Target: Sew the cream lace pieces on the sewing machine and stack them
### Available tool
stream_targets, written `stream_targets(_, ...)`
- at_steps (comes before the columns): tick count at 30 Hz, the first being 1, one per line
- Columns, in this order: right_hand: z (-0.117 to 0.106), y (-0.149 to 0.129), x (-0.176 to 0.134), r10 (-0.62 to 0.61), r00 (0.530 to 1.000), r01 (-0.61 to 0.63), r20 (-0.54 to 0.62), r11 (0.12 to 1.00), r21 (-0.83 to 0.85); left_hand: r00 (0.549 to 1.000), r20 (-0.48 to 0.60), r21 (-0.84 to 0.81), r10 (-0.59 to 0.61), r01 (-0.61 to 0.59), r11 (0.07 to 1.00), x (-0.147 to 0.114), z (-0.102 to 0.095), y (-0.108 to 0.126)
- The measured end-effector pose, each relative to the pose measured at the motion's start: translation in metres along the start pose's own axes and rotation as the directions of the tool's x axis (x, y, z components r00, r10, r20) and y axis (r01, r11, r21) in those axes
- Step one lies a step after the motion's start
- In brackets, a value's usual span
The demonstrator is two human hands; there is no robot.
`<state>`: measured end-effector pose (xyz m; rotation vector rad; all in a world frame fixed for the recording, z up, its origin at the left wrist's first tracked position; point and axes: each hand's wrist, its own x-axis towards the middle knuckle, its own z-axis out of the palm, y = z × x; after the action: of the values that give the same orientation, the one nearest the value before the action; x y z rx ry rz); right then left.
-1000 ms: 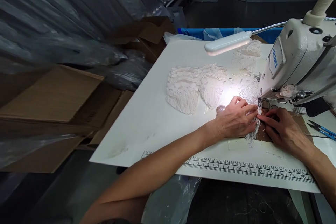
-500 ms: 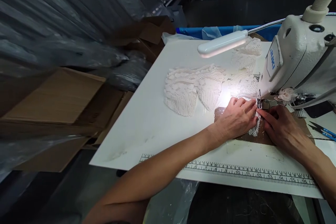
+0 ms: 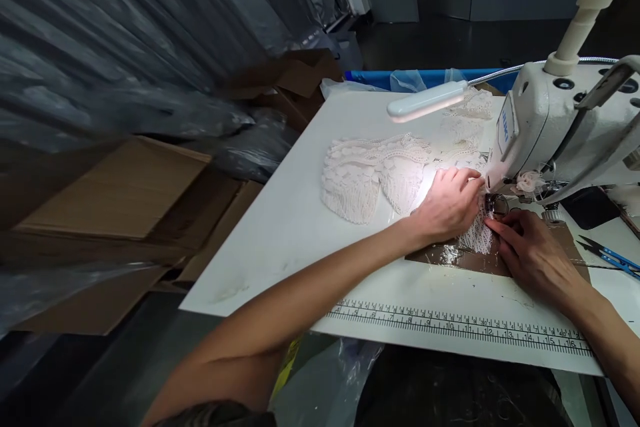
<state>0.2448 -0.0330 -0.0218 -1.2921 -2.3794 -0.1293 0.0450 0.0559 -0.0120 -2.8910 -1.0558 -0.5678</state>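
Observation:
A strip of white lace [image 3: 476, 237] runs under the presser foot [image 3: 493, 207] of a white sewing machine [image 3: 540, 123]. My left hand [image 3: 450, 203] grips the lace just left of the needle area, its fingers bent and closed and their tips partly hidden. On the other side, my right hand [image 3: 533, 250] pinches the lace's right edge, index finger pointing at the foot. Beneath both hands lies a brown taped patch [image 3: 445, 255] on the table. More white lace pieces [image 3: 373, 177] lie spread out to the left.
A lit lamp bar [image 3: 427, 101] hangs over the white table [image 3: 280, 247]. Blue-handled thread snips [image 3: 607, 255] and a dark flat object [image 3: 590, 207] lie at the right. A printed ruler [image 3: 450, 323] edges the front. Cardboard boxes [image 3: 115, 187] stand left of the table.
My left hand has shifted up and away along the lace, uncovering more of the brown patch. My right hand stays by the presser foot. The whole view has turned slightly.

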Motion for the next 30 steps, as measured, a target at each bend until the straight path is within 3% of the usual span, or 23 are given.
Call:
stream_targets(4,0.001,-0.001,-0.003,0.016,1.000,-0.016,-0.008,0.999,0.047,0.986,0.167,0.014,-0.006,0.003,1.000,0.018,-0.002,-0.021)
stream_targets(7,0.000,0.003,-0.007,0.045,0.999,-0.044,-0.004,0.991,0.128,0.993,0.118,0.032,-0.012,0.008,0.999,0.016,-0.007,-0.023)
stream_targets(11,-0.012,0.015,-0.010,0.108,0.992,-0.122,0.072,0.964,0.236,0.992,0.048,-0.008,0.118,-0.118,0.993,-0.004,-0.019,-0.009)
stream_targets(14,-0.023,0.021,-0.006,0.092,0.988,-0.121,0.124,0.961,0.250,0.967,0.069,-0.111,0.244,-0.236,0.965,-0.019,-0.025,0.000)
stream_targets(17,-0.031,0.019,0.001,0.062,0.990,-0.096,0.130,0.957,0.273,0.947,0.106,-0.216,0.304,-0.276,0.936,-0.027,-0.025,0.004)
stream_targets(21,-0.031,0.009,0.010,-0.015,0.986,-0.052,0.168,0.921,0.386,0.965,0.116,-0.229,0.234,-0.203,0.952,-0.029,-0.017,0.005)
stream_targets(24,-0.024,0.003,0.013,0.005,0.983,-0.080,0.183,0.910,0.406,0.982,0.083,-0.272,0.171,-0.143,0.952,-0.030,-0.012,0.007)
stream_targets(28,-0.015,0.000,0.015,0.041,0.991,-0.091,0.125,0.900,0.425,0.996,-0.008,-0.346,0.093,-0.090,0.934,-0.031,-0.012,0.009)
stream_targets(30,-0.014,-0.001,0.015,0.040,0.994,-0.081,0.098,0.889,0.451,0.992,-0.041,-0.364,0.122,-0.128,0.923,-0.031,-0.013,0.010)
